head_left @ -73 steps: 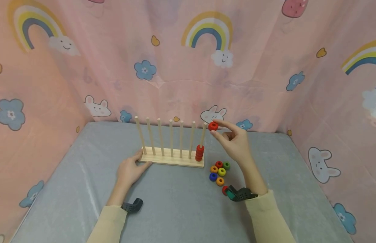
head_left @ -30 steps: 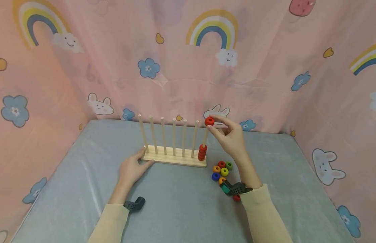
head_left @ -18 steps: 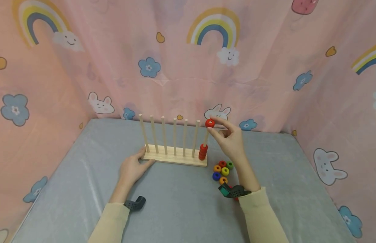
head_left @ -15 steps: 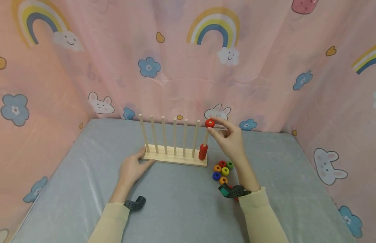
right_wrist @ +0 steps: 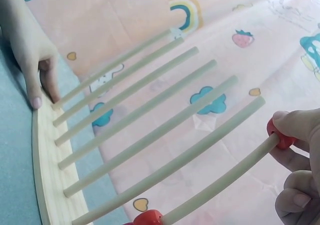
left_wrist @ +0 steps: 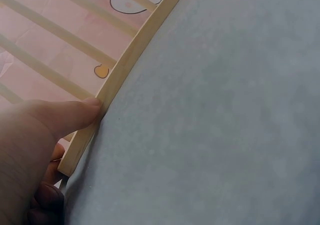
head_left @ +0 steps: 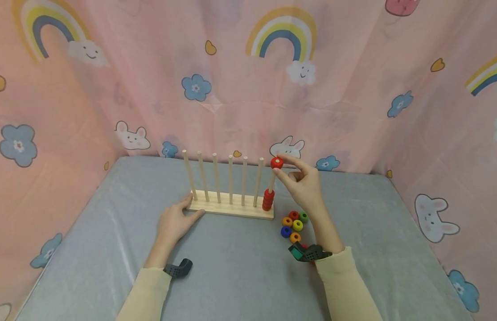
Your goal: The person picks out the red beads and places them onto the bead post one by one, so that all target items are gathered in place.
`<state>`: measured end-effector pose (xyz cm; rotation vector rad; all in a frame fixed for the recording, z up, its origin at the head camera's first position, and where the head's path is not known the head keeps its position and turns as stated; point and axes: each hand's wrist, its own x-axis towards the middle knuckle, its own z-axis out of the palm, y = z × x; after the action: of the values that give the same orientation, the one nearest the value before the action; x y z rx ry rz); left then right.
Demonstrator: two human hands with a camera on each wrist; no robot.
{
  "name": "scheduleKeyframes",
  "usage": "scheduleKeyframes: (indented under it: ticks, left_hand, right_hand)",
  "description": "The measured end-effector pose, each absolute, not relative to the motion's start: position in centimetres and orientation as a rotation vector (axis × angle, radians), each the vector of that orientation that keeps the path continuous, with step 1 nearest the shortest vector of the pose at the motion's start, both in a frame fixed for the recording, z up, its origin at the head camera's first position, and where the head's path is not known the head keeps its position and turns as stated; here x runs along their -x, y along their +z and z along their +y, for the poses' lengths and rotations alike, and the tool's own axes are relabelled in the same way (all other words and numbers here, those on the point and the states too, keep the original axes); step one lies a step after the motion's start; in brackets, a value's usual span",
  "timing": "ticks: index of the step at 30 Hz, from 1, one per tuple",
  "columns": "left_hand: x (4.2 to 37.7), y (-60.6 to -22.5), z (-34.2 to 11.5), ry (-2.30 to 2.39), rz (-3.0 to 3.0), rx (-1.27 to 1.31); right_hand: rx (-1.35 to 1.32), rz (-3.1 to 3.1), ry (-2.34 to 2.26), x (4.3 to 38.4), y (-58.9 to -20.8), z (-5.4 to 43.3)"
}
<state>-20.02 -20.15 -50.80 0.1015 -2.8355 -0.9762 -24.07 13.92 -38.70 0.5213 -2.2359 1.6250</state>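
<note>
A wooden peg rack stands on the table, its pale base (head_left: 228, 209) bearing a row of upright pegs. My left hand (head_left: 176, 226) grips the base at its left end, thumb along the front edge in the left wrist view. Between thumb and forefinger, my right hand (head_left: 306, 185) pinches a red bead (head_left: 277, 163) at the top of the rightmost peg. The peg's tip shows in the bead's hole, and in the right wrist view the peg (right_wrist: 225, 180) runs into the bead. Several red beads (head_left: 268, 200) are stacked low on that same peg.
Loose beads lie right of the rack: orange (head_left: 295, 237), yellow (head_left: 297, 225), blue (head_left: 286, 231), green (head_left: 303, 217) and red (head_left: 293, 216). More red shows partly hidden beneath the right wrist camera (head_left: 312, 253). A pink patterned curtain (head_left: 232, 120) hangs behind the grey table (head_left: 232, 267).
My right hand has moved the red bead left from beside the rightmost peg onto its tip. In the last half second it has hardly moved. My left hand keeps its grip on the base.
</note>
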Motion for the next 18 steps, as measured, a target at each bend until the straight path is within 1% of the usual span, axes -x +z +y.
scheduleKeyframes:
  ticks: [18]
  left_hand:
    - [20.1,-50.72,-20.14,-0.977,-2.849,-0.109]
  right_hand:
    - [-0.522,-2.278,1.576,24.08,-39.22,14.0]
